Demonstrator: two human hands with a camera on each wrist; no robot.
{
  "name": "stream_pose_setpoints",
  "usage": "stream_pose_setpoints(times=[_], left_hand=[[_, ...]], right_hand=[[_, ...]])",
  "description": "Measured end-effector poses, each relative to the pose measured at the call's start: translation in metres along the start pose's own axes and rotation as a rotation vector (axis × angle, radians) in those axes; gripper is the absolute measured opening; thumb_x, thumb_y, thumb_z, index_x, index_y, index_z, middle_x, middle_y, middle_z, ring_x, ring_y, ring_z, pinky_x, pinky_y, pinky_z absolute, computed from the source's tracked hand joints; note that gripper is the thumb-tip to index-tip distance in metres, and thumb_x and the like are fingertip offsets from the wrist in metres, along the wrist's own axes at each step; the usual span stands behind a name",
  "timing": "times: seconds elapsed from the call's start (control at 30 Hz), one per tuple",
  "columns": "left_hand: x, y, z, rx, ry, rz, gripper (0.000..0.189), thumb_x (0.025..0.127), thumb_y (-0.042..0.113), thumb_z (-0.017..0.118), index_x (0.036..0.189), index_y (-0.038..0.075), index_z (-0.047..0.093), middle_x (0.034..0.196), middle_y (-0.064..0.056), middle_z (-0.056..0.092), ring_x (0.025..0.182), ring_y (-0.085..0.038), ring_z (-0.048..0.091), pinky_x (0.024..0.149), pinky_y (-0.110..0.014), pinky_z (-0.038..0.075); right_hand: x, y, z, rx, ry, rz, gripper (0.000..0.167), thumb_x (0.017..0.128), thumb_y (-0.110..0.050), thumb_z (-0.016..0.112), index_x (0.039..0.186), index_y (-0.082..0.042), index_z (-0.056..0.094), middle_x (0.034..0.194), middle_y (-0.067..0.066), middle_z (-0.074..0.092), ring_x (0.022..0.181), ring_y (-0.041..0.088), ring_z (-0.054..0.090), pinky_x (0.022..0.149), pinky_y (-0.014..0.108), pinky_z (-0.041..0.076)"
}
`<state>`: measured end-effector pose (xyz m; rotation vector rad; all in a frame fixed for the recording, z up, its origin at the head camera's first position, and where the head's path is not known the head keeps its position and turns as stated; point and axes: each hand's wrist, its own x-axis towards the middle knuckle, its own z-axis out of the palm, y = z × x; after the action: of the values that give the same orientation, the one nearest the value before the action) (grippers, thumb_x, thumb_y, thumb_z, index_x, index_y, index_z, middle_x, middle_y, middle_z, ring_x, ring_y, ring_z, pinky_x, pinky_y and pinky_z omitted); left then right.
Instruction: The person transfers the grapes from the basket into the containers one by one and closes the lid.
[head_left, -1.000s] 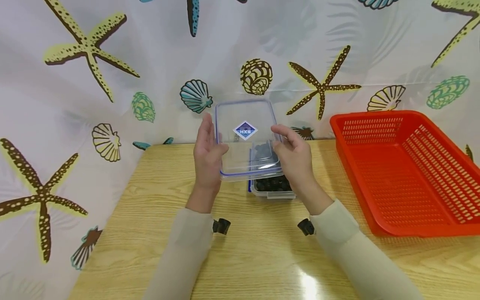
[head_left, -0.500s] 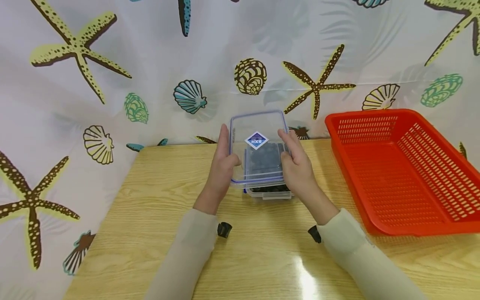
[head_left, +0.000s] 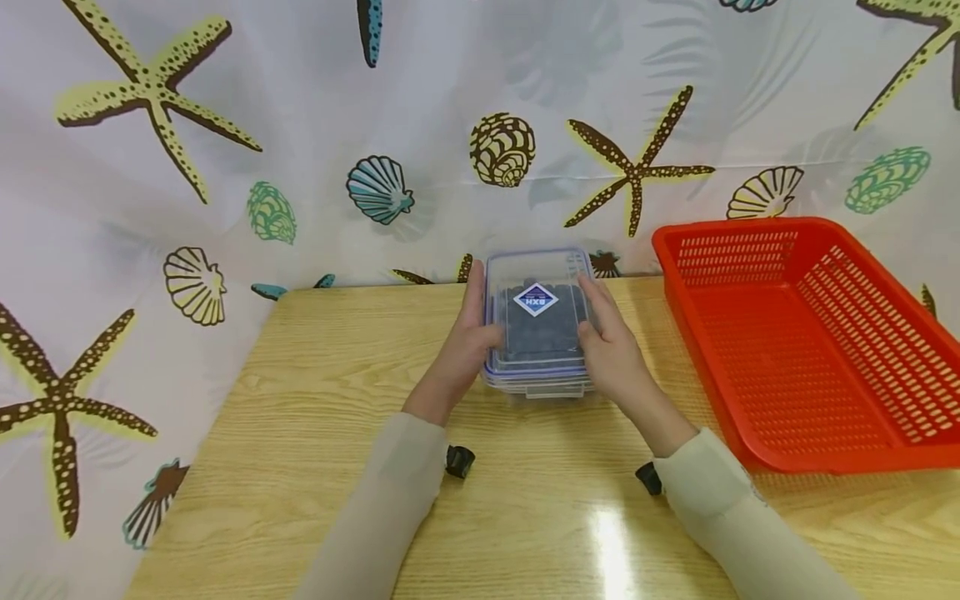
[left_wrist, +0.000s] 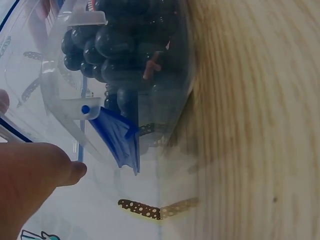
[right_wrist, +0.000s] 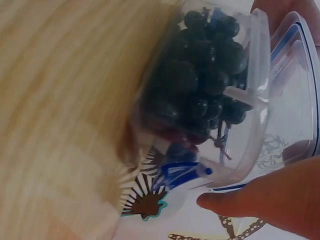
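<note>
A clear plastic lid (head_left: 517,268) with a blue seal and a diamond label is held close over a clear food container (right_wrist: 260,95). Dark grapes (right_wrist: 200,85) with stems fill the container, which sits on the table. My left hand (head_left: 465,342) grips the lid's left edge, thumb over the top and fingers along the side. The right hand (head_left: 611,346) grips the opposite edge in the same way. Both wrist views show a gap between the lid and the container's rim. Blue side clips (left_wrist: 117,135) hang folded outward on the container.
A red plastic basket (head_left: 787,367) with slotted walls stands at the right of the wooden table (head_left: 337,400). Behind the table hangs a white cloth (head_left: 315,100) printed with starfish and shells.
Both hands have lowered the lid and moved it slightly right, from tilted above the container to close over its top. The container and basket have stayed in place.
</note>
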<state>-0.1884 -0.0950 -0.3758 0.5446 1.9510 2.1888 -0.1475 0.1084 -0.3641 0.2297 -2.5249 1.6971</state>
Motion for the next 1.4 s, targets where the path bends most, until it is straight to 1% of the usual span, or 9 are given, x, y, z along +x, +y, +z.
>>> stream_pose_setpoints(times=[0.2,0.43,0.57,0.7,0.77,1.0,1.13,1.27,1.4], left_hand=[[0.003,0.0,0.006,0.02,-0.014,-0.088,0.116,0.069,-0.013,0.043,0.162,0.029,-0.012,0.167,0.007,-0.015,0.149,-0.007,-0.012,0.119,-0.038,0.01],[0.004,-0.003,0.007,0.075,0.0,-0.153,0.116,0.071,-0.013,0.044,0.162,0.031,-0.012,0.166,0.01,-0.018,0.148,-0.006,-0.015,0.109,-0.036,0.023],[0.005,-0.005,0.007,0.082,0.003,-0.17,0.117,0.07,-0.014,0.044,0.162,0.032,-0.012,0.167,0.009,-0.015,0.148,-0.008,-0.007,0.105,-0.034,0.027],[0.005,-0.006,0.007,0.139,0.013,-0.214,0.118,0.072,-0.014,0.046,0.161,0.037,-0.012,0.167,0.005,-0.014,0.147,-0.018,0.005,0.085,-0.037,0.036],[0.006,-0.006,0.007,0.166,0.016,-0.236,0.118,0.072,-0.013,0.046,0.161,0.038,-0.013,0.168,0.002,-0.012,0.145,-0.023,0.01,0.083,-0.037,0.037],[0.008,-0.007,0.005,0.213,0.011,-0.3,0.114,0.074,-0.007,0.048,0.161,0.03,-0.015,0.168,0.002,-0.013,0.147,-0.021,0.009,0.097,-0.041,0.033],[0.01,-0.005,0.005,0.365,-0.005,-0.302,0.11,0.077,-0.002,0.05,0.161,0.023,-0.016,0.167,0.003,-0.017,0.151,-0.017,-0.005,0.113,-0.041,0.022],[0.012,-0.003,0.004,0.556,-0.055,-0.302,0.107,0.079,0.003,0.051,0.161,0.016,-0.017,0.166,0.003,-0.021,0.149,-0.015,-0.02,0.12,-0.042,0.004],[0.013,0.001,0.004,0.641,-0.088,-0.314,0.106,0.08,0.007,0.051,0.16,0.015,-0.017,0.165,0.004,-0.022,0.149,-0.016,-0.022,0.12,-0.044,0.003]], right_hand=[[0.001,0.014,-0.004,0.048,-0.033,0.015,0.062,0.104,0.001,0.038,0.162,-0.007,0.019,0.168,0.016,0.008,0.153,0.031,0.004,0.12,0.049,0.006],[0.003,0.02,-0.005,0.037,-0.069,0.077,0.063,0.105,-0.001,0.037,0.163,-0.007,0.014,0.168,0.015,0.003,0.153,0.031,0.002,0.12,0.049,0.005],[0.005,0.021,-0.005,0.003,-0.095,0.114,0.062,0.105,-0.002,0.037,0.163,-0.006,0.014,0.168,0.015,-0.001,0.153,0.03,-0.002,0.12,0.048,0.003],[0.007,0.02,-0.005,-0.021,-0.109,0.152,0.061,0.105,-0.003,0.037,0.162,-0.004,0.016,0.168,0.016,-0.003,0.153,0.031,-0.002,0.12,0.049,0.003],[0.008,0.021,-0.006,-0.029,-0.106,0.167,0.061,0.105,-0.003,0.039,0.162,-0.004,0.017,0.168,0.016,-0.002,0.153,0.033,0.0,0.12,0.049,0.004],[0.014,0.029,-0.011,0.003,-0.061,0.215,0.058,0.104,-0.006,0.045,0.159,-0.006,0.029,0.167,0.017,0.013,0.152,0.033,0.011,0.12,0.049,0.01],[0.019,0.032,-0.011,0.091,-0.065,0.232,0.055,0.104,-0.006,0.044,0.156,-0.006,0.03,0.158,0.026,0.03,0.141,0.04,0.035,0.114,0.053,0.028],[0.023,0.034,-0.013,0.175,-0.05,0.298,0.059,0.101,-0.004,0.048,0.156,-0.01,0.028,0.161,0.022,0.023,0.145,0.04,0.026,0.116,0.053,0.023],[0.026,0.037,-0.017,0.237,-0.055,0.387,0.071,0.098,-0.009,0.053,0.161,-0.009,0.02,0.16,0.022,0.025,0.144,0.037,0.029,0.117,0.049,0.023]])
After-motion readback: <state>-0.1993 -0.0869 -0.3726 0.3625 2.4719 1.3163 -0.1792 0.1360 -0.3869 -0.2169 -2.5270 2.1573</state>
